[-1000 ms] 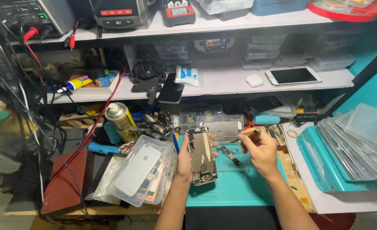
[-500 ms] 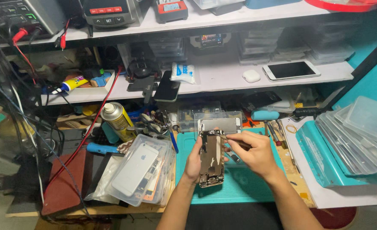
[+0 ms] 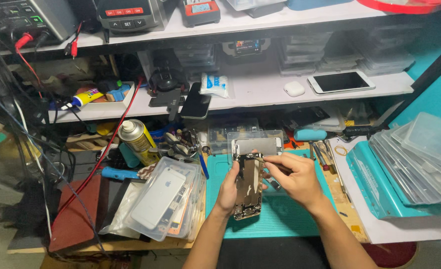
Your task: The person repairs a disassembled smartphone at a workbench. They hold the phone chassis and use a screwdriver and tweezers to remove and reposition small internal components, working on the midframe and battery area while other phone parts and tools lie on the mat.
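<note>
In the lower middle of the frame, the left hand (image 3: 229, 188) grasps an opened phone body (image 3: 248, 188) upright above the teal mat (image 3: 280, 219). The right hand (image 3: 295, 178) pinches a thin tool (image 3: 266, 160) at the phone's top edge.

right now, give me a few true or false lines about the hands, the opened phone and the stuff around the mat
1. The left hand holds the opened phone upright over the teal mat. True.
2. The right hand is resting flat on the mat. False: it is raised at the phone's top, fingers pinched on a thin tool.
3. A yellow spray can stands left of the mat. True.
4. The white phone on the shelf lies face down. False: its dark screen faces up.
5. A white phone back lies in a clear tray at the left. True.
</note>
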### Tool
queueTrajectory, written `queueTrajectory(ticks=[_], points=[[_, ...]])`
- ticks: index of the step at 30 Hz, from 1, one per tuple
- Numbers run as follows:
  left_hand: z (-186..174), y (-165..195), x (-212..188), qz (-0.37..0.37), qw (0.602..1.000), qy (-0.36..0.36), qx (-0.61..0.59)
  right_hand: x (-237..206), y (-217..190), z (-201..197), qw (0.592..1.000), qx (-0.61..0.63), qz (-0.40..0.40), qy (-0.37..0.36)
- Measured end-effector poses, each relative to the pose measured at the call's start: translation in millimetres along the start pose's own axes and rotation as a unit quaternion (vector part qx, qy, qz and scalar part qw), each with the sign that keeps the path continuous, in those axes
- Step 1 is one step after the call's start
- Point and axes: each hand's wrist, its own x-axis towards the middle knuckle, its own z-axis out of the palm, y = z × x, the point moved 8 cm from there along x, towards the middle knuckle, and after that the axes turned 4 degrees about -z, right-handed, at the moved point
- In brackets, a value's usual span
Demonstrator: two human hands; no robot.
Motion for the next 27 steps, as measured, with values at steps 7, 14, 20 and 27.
queueTrajectory(ticks=[7,14,20,27], points=[[-1.6,-1.3,0.2,-0.006,1.000,-0.009,-0.018,0.6,-5.4,2.2,0.999,0.039,-0.007,-0.008],[-4.2,-4.2,0.0,-0.022,1.000,0.001,-0.012,1.4,-4.5,2.2,0.999,0.036,0.003,-0.008],[-2.7,-0.8,0.3,-0.008,1.000,0.009,0.016,1.5,-3.1,2.6,1.000,0.026,0.009,-0.013],[0.5,1.9,-0.9,-0.002,1.000,0.001,0.010,1.5,-5.4,-0.4,1.000,0.009,-0.001,0.008]])
